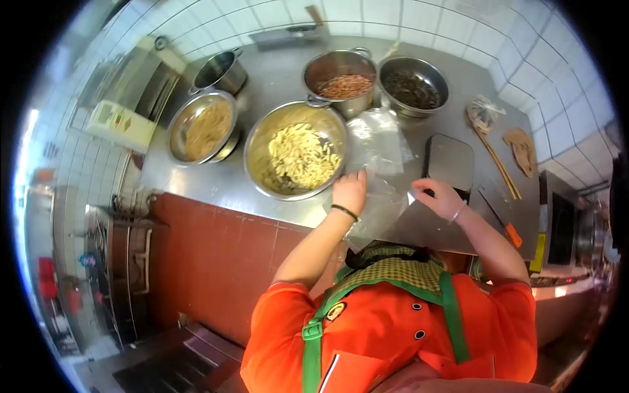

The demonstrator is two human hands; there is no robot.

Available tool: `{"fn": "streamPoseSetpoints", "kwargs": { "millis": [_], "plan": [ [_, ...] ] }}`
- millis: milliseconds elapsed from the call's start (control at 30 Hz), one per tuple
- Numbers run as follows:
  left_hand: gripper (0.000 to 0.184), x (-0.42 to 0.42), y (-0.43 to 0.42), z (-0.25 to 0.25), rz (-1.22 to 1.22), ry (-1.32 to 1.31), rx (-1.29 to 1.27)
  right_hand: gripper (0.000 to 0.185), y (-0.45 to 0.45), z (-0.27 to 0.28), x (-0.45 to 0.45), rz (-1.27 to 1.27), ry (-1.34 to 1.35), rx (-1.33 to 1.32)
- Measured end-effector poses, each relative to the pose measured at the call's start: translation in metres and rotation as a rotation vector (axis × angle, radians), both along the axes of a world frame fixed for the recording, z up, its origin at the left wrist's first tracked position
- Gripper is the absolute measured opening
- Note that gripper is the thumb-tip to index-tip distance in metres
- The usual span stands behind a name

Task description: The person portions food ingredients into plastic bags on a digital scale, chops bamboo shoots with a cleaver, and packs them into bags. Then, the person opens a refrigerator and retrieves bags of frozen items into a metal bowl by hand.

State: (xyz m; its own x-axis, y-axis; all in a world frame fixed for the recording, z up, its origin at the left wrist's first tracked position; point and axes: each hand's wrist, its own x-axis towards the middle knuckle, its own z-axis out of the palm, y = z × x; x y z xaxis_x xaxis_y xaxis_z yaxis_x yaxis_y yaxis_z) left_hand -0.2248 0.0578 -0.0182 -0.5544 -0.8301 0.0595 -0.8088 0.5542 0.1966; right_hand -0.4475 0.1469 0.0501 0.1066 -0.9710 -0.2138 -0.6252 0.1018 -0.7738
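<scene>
Across the steel table (275, 72), the bowls and pots stand toward the far side and left, an arrangement that seems to leave the near edge for handwork; the big bowl (257, 154) of pale strips (303, 160) sits just beside the left hand (349, 190). Between the hands a clear bag (377, 216) lies at the near edge, the right hand (440, 198) pinched on its right side, probably to spread it; the left's fingers curl together, though whether clamped on plastic I cannot tell.
</scene>
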Motion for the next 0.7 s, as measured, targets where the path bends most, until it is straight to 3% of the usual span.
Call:
{"fn": "streamPoseSetpoints", "kwargs": {
  "millis": [100,167,200,267,300,333,367,400,433,600,700],
  "plan": [
    [0.029,0.003,0.003,-0.021,0.173,0.074,-0.136,0.031,0.018,-0.003,0.004,0.036,0.043,0.079],
    [0.033,0.010,0.019,0.004,-0.004,0.344,-0.152,0.032,0.033,-0.010,0.006,0.042,0.189,-0.075],
    [0.033,0.023,0.023,0.026,-0.107,0.319,0.117,0.033,0.035,-0.001,0.007,0.037,0.208,-0.060],
    [0.032,0.048,-0.002,0.063,-0.087,0.105,0.195,0.032,0.042,0.006,0.001,-0.003,0.139,-0.082],
    [0.031,0.070,-0.023,0.054,0.004,0.268,0.007,0.031,0.045,0.007,-0.002,-0.045,0.070,-0.102],
    [0.042,0.088,-0.048,0.074,0.065,0.274,0.052,0.031,0.048,0.009,-0.004,-0.042,0.063,-0.097],
    [0.069,0.104,-0.077,0.070,0.126,0.146,0.125,0.030,0.049,0.010,-0.007,-0.076,0.056,-0.093],
    [0.090,0.105,-0.098,0.072,0.340,-0.193,0.233,0.030,0.051,0.010,-0.009,-0.110,0.052,-0.091],
    [0.115,0.119,-0.123,0.049,0.350,-0.263,0.331,0.030,0.051,0.006,-0.011,-0.110,0.052,-0.095],
    [0.125,0.124,-0.161,0.000,0.298,-0.378,0.468,0.028,0.054,0.001,-0.016,-0.088,0.091,-0.079],
    [0.106,0.127,-0.150,-0.007,0.328,-0.247,0.508,0.028,0.055,0.005,-0.018,-0.138,0.050,-0.059]
  ]
}}
